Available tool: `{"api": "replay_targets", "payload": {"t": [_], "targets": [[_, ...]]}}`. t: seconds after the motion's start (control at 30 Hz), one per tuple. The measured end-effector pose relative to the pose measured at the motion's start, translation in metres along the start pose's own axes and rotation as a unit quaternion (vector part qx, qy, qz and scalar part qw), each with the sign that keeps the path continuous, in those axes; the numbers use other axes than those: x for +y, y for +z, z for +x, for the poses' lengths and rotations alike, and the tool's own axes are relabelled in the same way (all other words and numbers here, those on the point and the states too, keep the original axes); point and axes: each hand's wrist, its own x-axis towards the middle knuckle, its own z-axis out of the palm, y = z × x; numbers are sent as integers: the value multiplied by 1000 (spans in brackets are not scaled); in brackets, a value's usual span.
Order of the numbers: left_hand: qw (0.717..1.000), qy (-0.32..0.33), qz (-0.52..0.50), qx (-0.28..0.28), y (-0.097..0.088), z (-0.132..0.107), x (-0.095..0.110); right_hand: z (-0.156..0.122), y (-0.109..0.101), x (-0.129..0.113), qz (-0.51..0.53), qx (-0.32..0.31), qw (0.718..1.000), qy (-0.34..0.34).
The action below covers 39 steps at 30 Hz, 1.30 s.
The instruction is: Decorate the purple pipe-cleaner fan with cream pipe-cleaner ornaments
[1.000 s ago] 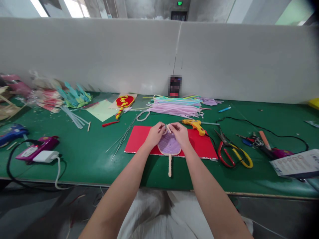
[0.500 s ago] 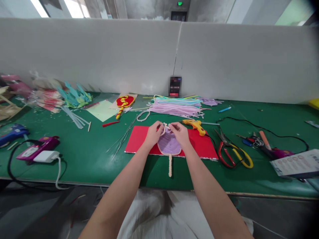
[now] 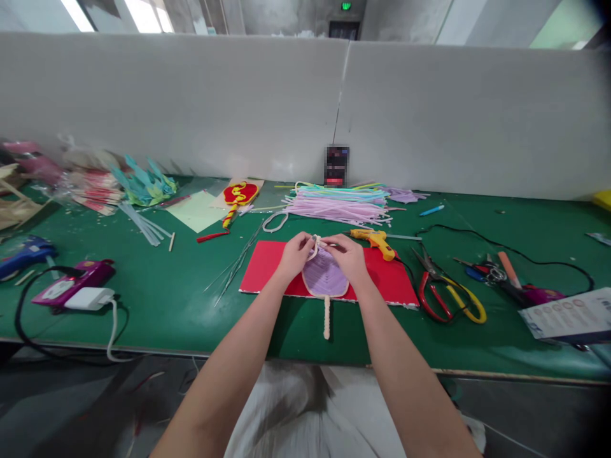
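both hands (image 3: 323, 256) hiding purple fan's (image 3: 324, 280) top edge

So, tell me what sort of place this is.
Probably a craft workbench: a pile of pipe cleaners, a yellow glue gun, scissors; the left hand and right hand pinch a cream strand on a lilac fan.

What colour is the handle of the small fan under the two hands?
Cream-white: the handle is a fuzzy stem below the lilac fan. The head view shows it.
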Motion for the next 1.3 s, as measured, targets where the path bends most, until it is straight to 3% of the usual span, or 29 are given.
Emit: {"api": "replay_targets", "payload": {"t": [0.2,0.4,0.63,0.93,1.3], "targets": [[1000,7,4,14,1,-1,3,-3,2,-7,-45,27,998,-31],[999,-8,-42,13,1,0,3,-4,3,-11,-30,36,999,-5],[981,-31,-181,-54,-4,1,3,0,1,-6,21,52,998,20],[996,12,-30,-79,-12,-3,16,-1,1,-7,20,36,999,8],[998,44,8,-51,-10,-3,15,-4,3,-10,-27,51,998,-37]]}}
